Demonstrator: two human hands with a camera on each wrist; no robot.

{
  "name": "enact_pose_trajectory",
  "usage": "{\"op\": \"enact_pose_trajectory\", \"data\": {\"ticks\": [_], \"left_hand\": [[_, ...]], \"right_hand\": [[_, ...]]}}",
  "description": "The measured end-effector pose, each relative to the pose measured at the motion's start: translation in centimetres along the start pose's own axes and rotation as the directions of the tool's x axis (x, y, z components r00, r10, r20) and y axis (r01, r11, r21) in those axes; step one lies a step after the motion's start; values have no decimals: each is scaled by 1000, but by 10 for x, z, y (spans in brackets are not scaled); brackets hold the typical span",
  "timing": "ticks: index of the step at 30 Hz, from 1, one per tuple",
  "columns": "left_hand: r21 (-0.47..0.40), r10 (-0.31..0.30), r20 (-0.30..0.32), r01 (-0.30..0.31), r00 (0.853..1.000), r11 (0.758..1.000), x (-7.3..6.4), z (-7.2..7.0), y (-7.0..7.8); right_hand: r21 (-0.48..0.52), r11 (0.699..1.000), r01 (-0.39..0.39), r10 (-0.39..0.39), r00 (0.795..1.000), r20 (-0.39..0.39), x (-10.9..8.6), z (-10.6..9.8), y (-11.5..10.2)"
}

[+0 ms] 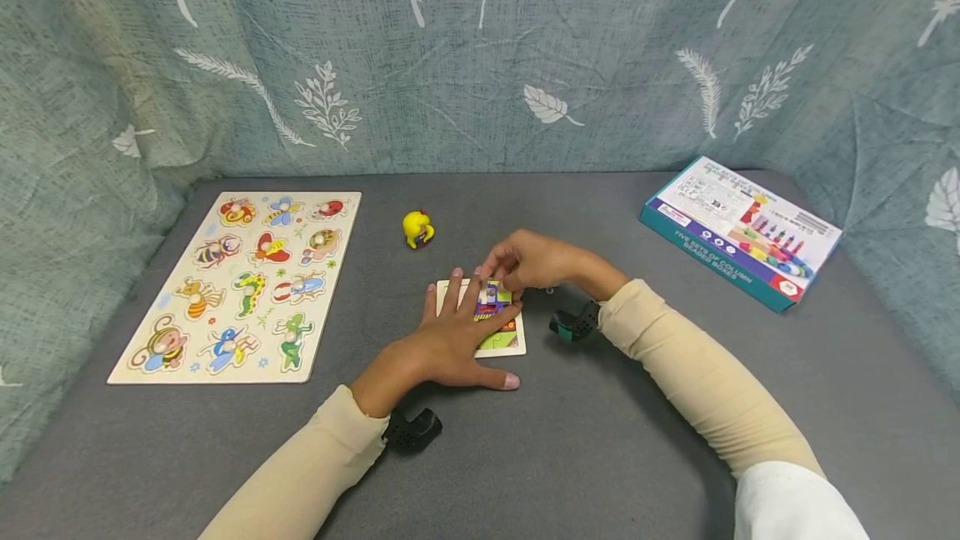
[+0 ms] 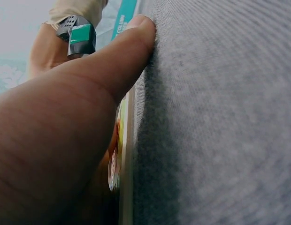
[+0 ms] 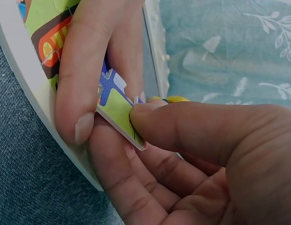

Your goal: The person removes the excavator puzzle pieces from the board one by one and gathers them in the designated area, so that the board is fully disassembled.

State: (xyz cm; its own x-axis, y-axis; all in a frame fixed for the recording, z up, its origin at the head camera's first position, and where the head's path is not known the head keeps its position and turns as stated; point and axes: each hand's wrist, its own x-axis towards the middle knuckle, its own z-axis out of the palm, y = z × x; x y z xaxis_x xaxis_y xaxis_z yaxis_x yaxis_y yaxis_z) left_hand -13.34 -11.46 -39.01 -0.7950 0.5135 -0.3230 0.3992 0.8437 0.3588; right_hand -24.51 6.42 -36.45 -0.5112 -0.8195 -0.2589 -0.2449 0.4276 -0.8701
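A small jigsaw puzzle board with a pale border and a colourful picture lies on the grey table. Across it spreads my left hand, fingers fairly straight and resting on the puzzle, thumb out over the table cloth. My right hand is at the board's far right corner. Between its thumb and index finger it pinches a green and blue puzzle piece, tilted up from the board in the right wrist view. Left-hand fingers lie right beside that piece and hide part of the picture. In the left wrist view, the left thumb covers much of the board.
A wooden insect peg puzzle lies at the left. Beyond the board stands a small yellow toy. A teal and white beaded-boxes carton sits at the back right. A leaf-patterned curtain hangs behind the table.
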Motion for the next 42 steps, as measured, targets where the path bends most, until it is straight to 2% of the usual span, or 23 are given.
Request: {"op": "enact_pose_trajectory", "data": {"ticks": [6, 13, 37, 42], "left_hand": [[-1, -4, 2, 4, 1000, 1000, -1, 1, -1], [0, -13, 11, 13, 1000, 1000, -2, 1, -1], [19, -22, 8, 22, 1000, 1000, -3, 3, -4], [17, -5, 7, 5, 1000, 1000, -1, 3, -3]], "right_hand": [[-1, 1000, 20, -20, 1000, 13, 2, 1, 1], [-46, 997, 54, -55, 998, -28, 1, 0, 1], [-86, 996, 20, -27, 996, -85, -15, -11, 12], [-91, 996, 17, -26, 995, -100, -22, -16, 19]]}}
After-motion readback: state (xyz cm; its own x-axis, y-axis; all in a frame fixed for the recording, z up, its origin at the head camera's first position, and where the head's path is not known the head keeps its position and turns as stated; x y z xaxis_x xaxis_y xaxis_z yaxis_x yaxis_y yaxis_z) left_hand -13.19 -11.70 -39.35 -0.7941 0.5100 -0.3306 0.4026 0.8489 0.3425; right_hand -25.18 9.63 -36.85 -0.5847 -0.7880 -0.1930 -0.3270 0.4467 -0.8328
